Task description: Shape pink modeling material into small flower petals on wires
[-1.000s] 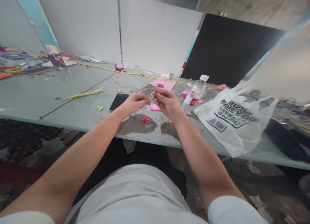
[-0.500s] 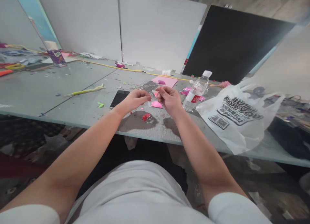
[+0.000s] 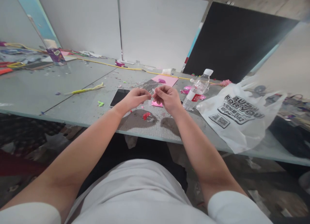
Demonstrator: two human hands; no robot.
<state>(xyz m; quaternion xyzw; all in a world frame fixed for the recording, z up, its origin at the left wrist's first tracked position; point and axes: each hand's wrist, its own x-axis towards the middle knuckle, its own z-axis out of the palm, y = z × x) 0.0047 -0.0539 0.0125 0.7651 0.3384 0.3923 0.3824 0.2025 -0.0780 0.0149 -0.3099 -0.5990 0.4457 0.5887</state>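
Observation:
Over the grey table (image 3: 108, 115), my left hand (image 3: 137, 98) and my right hand (image 3: 167, 96) meet almost fingertip to fingertip. Both are closed in a pinch; whatever sits between the fingers is too small to make out. Below them lies a small red clump (image 3: 146, 116) with thin, pale wire-like strands sticking out of it. A bright pink packet (image 3: 157, 104) shows just behind the gap between my hands. Clear plastic wrap (image 3: 147, 85) lies beyond my fingers, and a dark phone (image 3: 118, 97) rests by my left wrist.
A clear bottle (image 3: 197, 91) with a white cap stands to the right, beside a white plastic bag (image 3: 234, 117). Pink paper (image 3: 169, 80) lies behind my hands. On the left are a yellow-green twisted strip (image 3: 84, 90) and green bits (image 3: 100, 103). A yellow cord (image 3: 132, 69) runs along the back.
My right hand has shifted slightly left, bringing its fingertips closer to those of my left hand. The left hand stays nearly in place.

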